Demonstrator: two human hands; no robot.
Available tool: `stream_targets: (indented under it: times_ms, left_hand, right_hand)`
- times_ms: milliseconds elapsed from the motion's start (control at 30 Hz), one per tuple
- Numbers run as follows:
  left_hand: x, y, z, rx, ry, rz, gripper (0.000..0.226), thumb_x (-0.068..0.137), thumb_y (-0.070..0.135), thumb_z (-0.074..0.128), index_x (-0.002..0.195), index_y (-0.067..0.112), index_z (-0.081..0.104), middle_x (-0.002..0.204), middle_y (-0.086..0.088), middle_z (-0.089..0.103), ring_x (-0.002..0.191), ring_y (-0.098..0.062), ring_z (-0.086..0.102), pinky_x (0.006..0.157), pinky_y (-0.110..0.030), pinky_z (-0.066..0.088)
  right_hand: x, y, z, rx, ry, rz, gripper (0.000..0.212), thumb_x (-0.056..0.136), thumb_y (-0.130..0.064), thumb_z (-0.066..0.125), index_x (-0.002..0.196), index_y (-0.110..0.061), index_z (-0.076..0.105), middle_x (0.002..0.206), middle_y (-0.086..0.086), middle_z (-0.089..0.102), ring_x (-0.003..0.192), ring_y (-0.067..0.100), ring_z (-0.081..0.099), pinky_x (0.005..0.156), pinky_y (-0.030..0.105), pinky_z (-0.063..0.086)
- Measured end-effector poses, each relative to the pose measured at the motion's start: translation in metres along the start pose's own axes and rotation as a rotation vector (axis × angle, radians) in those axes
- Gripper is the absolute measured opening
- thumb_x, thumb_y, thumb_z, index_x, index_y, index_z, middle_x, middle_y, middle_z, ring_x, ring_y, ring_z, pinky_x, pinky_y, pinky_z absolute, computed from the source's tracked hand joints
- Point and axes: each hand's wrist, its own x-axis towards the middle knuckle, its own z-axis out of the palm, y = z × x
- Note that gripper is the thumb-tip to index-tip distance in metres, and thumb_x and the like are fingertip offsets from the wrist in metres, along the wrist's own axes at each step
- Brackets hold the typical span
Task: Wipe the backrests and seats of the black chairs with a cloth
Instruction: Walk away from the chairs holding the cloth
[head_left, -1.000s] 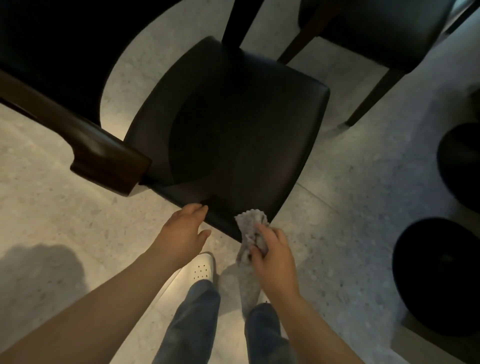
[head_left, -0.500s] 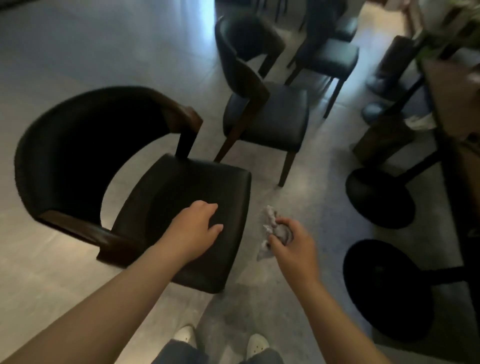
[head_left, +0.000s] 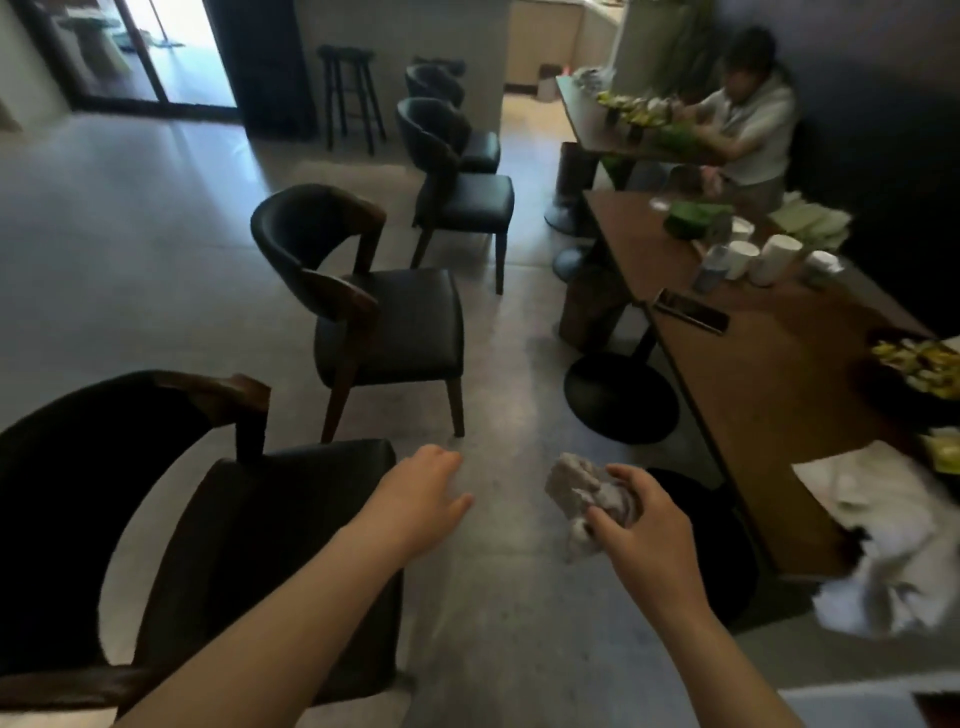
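A row of black chairs runs away from me on the grey floor. The nearest chair stands at the lower left, its curved backrest to the left of its seat. A second black chair stands just beyond it, and a third chair further back. My right hand grips a crumpled grey cloth in the air, to the right of the nearest seat. My left hand hovers with relaxed fingers over the floor by the nearest seat's front right corner, holding nothing.
A long wooden table with cups, a phone and plates runs along the right, on round black pedestal bases. A person sits at the far table. A black stool stands at the back. Open floor lies between chairs and table.
The view has lifted from the nearest seat to the whole row of chairs. My left hand came off the seat, and my right hand carried the cloth up and to the right.
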Motion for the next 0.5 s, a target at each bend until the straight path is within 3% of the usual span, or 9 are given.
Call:
stream_targets:
  times_ms: [167, 400, 500]
  left_hand:
    - [0.039, 0.061, 0.011, 0.074, -0.034, 0.077, 0.054, 0.097, 0.039, 0.053, 0.146, 0.021, 0.038, 0.143, 0.001, 0.042, 0.126, -0.015, 0.046, 0.104, -0.029, 0.041]
    - [0.093, 0.151, 0.05, 0.131, -0.103, 0.1, 0.052, 0.098, 0.039, 0.051, 0.145, 0.02, 0.039, 0.142, -0.001, 0.042, 0.128, -0.018, 0.045, 0.106, -0.031, 0.04]
    - [0.111, 0.175, 0.07, 0.135, -0.118, 0.103, 0.054, 0.098, 0.041, 0.051, 0.147, 0.022, 0.036, 0.144, 0.001, 0.041, 0.13, -0.017, 0.044, 0.107, -0.03, 0.039]
  right_hand:
    - [0.022, 0.022, -0.053, 0.06, 0.077, 0.019, 0.034, 0.085, -0.019, 0.072, 0.116, -0.027, 0.059, 0.103, -0.011, 0.062, 0.09, 0.004, 0.061, 0.076, 0.028, 0.055]
    - [0.057, 0.08, -0.122, 0.058, 0.128, 0.066, 0.028, 0.085, -0.013, 0.068, 0.105, -0.03, 0.059, 0.091, -0.019, 0.061, 0.078, -0.004, 0.058, 0.058, 0.011, 0.043]
    - [0.073, 0.107, -0.14, 0.009, 0.171, 0.084, 0.021, 0.082, -0.013, 0.069, 0.1, -0.024, 0.064, 0.093, -0.008, 0.062, 0.078, -0.002, 0.058, 0.058, 0.01, 0.042]
